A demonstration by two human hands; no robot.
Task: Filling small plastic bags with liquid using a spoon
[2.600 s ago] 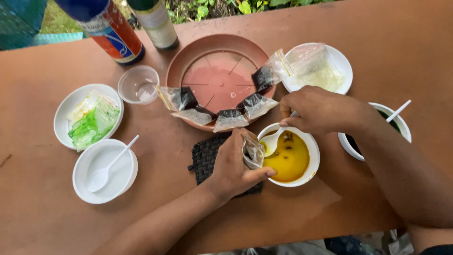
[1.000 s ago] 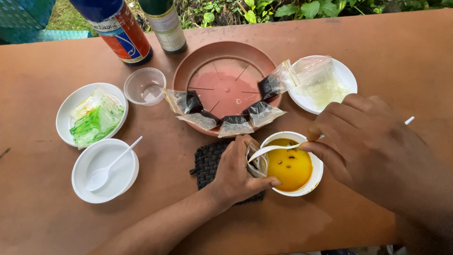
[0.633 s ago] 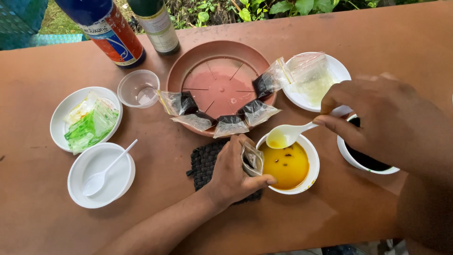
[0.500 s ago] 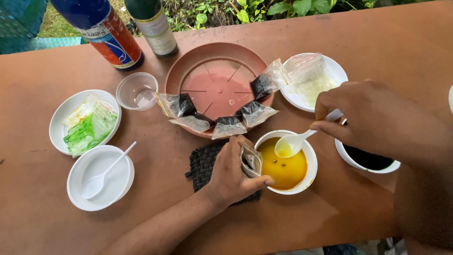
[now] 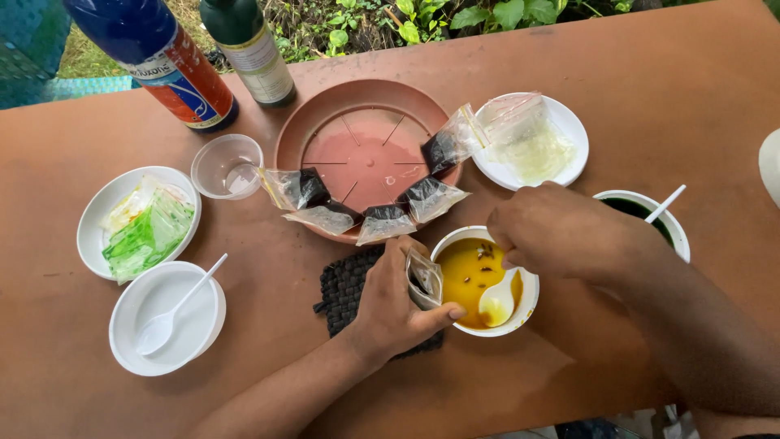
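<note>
Nearest the camera, the left hand [image 5: 398, 313] pinches a small clear bag [image 5: 424, 280] between thumb and curled fingers, holding its mouth up against the rim of the white bowl [image 5: 528, 301], with the thumb lying along that rim; under the hand lies a dark woven mat [image 5: 345, 289]. Just beside it, the right hand [image 5: 561, 232] has its fingers pressed together around the handle of a white plastic spoon [image 5: 496, 305], whose scoop sits in the yellow liquid [image 5: 465, 272] (a few dark specks float in it). The likely slip, as I judge it: the bag's mouth looks narrow and limp, so a full spoonful tipped quickly could run down its outside onto the mat; a nudge on the rim might also tilt the bowl. Farther off, a round brown tray [image 5: 366, 154] carries several filled bags along its near edge; at the left, a white bowl with a spare spoon [image 5: 166, 317]; beyond, two bottles [image 5: 203, 57].
</note>
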